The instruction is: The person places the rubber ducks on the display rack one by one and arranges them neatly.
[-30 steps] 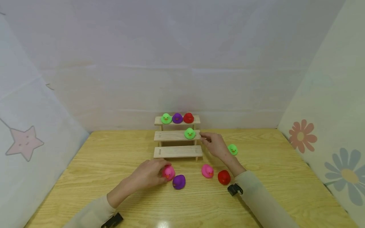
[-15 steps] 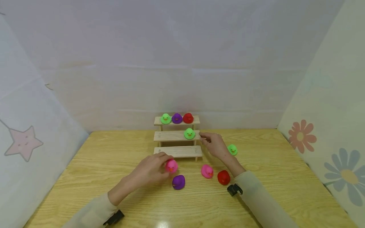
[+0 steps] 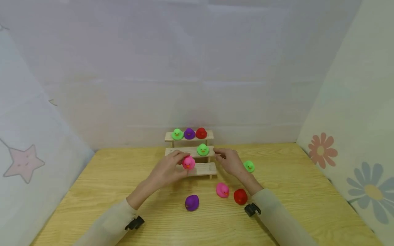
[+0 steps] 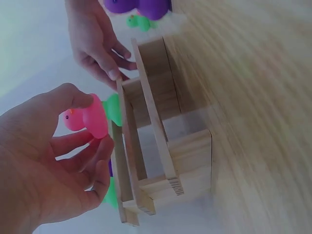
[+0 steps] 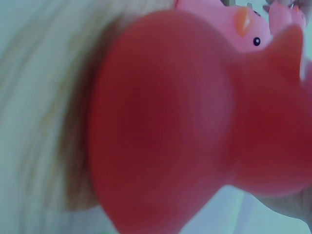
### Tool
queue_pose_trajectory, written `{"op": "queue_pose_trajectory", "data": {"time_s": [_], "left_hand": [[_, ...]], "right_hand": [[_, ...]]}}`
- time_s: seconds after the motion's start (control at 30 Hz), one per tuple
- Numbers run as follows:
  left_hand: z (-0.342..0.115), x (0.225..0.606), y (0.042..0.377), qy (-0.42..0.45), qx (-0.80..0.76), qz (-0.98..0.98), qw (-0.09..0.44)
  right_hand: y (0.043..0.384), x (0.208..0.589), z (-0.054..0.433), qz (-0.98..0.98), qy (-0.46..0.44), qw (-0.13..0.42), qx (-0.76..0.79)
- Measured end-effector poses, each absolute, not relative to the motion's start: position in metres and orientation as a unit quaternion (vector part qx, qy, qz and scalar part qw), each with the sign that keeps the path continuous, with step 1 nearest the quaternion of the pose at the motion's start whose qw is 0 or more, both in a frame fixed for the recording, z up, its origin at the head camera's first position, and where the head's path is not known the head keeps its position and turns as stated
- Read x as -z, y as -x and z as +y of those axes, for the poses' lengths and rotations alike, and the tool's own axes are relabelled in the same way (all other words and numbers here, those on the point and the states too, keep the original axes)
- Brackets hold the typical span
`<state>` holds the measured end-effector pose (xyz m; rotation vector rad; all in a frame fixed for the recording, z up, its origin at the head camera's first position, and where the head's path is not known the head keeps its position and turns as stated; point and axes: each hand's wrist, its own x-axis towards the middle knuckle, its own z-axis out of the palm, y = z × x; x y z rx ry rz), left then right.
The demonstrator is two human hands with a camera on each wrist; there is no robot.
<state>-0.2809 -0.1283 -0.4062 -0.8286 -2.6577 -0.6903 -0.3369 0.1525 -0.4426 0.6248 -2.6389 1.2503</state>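
Pinching the pink rubbery toy duck (image 3: 188,163) with our left hand (image 3: 167,169), we hold it upright just in front of the three-tier pale wooden rack (image 3: 201,169). Well apart from it, our right hand (image 3: 231,161) is at the middle board's right end; whether it grips or merely touches, we can't tell. Coming in low, we could catch the duck's base on the board's near edge and tip the rack, toppling the row of green, purple and red rubbery ducks (image 3: 189,133) on the far board. Swinging too far right might knock the bright green rubbery duck (image 3: 202,150) off. The middle board looks narrow, but bare wood shows left of that green duck. Nearer us, the purple rubbery duck (image 3: 192,203) could snag a low retreat; leftward there's more room.
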Motion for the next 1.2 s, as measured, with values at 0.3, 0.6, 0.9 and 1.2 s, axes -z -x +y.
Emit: {"op": "queue_pose_trajectory", "data": {"time_s": [0.3, 0.6, 0.9, 1.2], "left_hand": [[-0.128, 0.414, 0.314, 0.257, 0.263, -0.923, 0.109], [-0.127, 0.412, 0.329, 0.248, 0.287, -0.918, 0.119], [-0.125, 0.416, 0.336, 0.255, 0.298, -0.91, 0.134], [-0.116, 0.421, 0.339, 0.248, 0.297, -0.912, 0.137]], "right_hand": [[0.335, 0.445, 0.149, -0.885, -0.202, 0.071, -0.414], [0.336, 0.441, 0.143, -0.888, -0.205, 0.079, -0.403], [0.338, 0.437, 0.146, -0.89, -0.212, 0.077, -0.397], [0.338, 0.44, 0.152, -0.889, -0.209, 0.078, -0.401]]}}
